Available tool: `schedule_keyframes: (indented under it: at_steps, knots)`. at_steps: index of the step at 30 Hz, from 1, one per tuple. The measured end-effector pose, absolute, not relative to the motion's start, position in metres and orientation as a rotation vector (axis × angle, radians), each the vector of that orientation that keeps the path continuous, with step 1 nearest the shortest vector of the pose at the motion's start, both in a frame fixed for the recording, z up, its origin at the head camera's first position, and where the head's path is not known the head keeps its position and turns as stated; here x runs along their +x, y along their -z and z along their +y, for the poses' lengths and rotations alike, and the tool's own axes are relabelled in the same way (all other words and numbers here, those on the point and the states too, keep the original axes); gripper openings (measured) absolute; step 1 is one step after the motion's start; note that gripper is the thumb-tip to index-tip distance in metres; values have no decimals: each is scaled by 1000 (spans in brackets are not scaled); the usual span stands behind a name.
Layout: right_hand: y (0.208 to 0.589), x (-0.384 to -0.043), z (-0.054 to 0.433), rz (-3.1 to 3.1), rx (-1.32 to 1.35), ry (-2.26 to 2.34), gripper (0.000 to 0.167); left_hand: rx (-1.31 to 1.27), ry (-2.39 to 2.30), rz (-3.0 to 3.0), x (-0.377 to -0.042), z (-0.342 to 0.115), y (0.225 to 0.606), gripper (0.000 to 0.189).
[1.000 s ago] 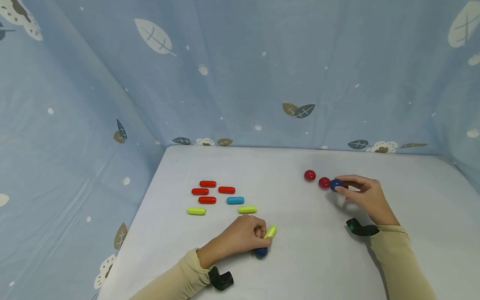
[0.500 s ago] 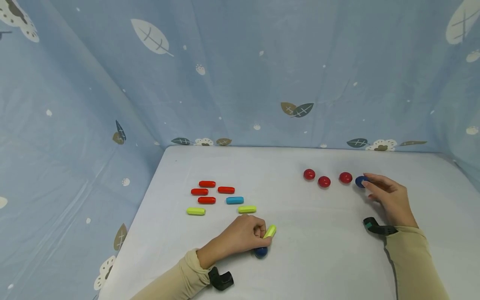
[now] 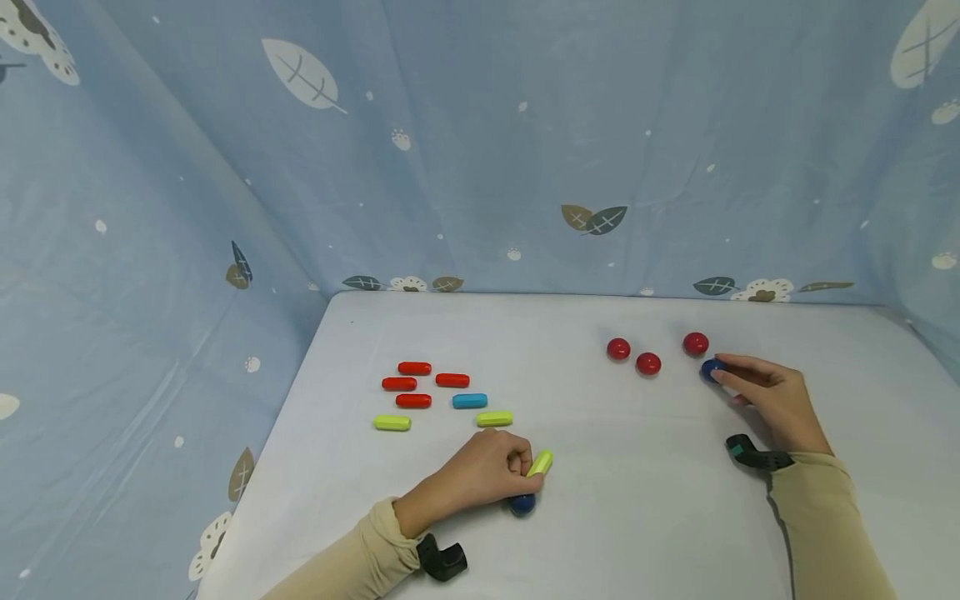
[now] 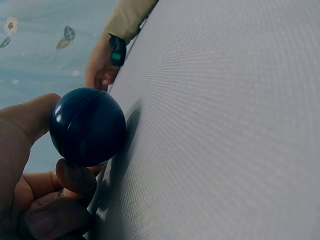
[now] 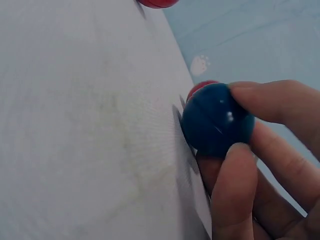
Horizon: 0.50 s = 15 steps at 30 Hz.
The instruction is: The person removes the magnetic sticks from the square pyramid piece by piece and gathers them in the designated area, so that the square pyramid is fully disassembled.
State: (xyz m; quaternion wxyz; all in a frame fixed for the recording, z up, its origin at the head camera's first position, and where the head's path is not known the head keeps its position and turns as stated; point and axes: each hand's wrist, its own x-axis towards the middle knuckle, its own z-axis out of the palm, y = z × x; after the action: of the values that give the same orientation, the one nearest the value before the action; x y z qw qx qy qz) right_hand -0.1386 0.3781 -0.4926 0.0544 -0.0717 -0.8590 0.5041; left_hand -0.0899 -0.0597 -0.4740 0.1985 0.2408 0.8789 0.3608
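Note:
At the front centre in the head view, my left hand [image 3: 483,472] pinches a yellow-green stick [image 3: 542,462] between thumb and curled fingers. A dark blue ball [image 3: 522,505] sits at the stick's near end, just below the thumb. In the left wrist view this blue ball [image 4: 87,127] hides the stick, close to the table with a shadow beside it. At the right, my right hand [image 3: 780,402] pinches another blue ball [image 5: 217,120] with thumb and fingertips, low over the table. A red ball [image 3: 696,343] lies just beyond it, partly hidden behind the blue one in the right wrist view.
Two more red balls, a left one [image 3: 618,349] and a right one [image 3: 648,363], lie left of the right hand. Beyond the left hand are several red sticks [image 3: 414,401], a blue stick [image 3: 470,401] and two yellow-green sticks [image 3: 494,418]. Patterned blue curtain [image 3: 480,167] borders the white table [image 3: 615,517].
My right hand has carried its blue ball rightward, then slightly back left and nearer. A third red ball came into sight beside it, then shifted slightly away. My left hand has stayed still.

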Motion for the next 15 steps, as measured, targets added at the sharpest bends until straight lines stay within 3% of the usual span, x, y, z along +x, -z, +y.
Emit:
schedule_keyframes:
  at_steps: [15]
  knots:
    - [492, -138, 375, -2630, -197, -1502, 54, 660, -1006, 2463, -90, -59, 473, 25]
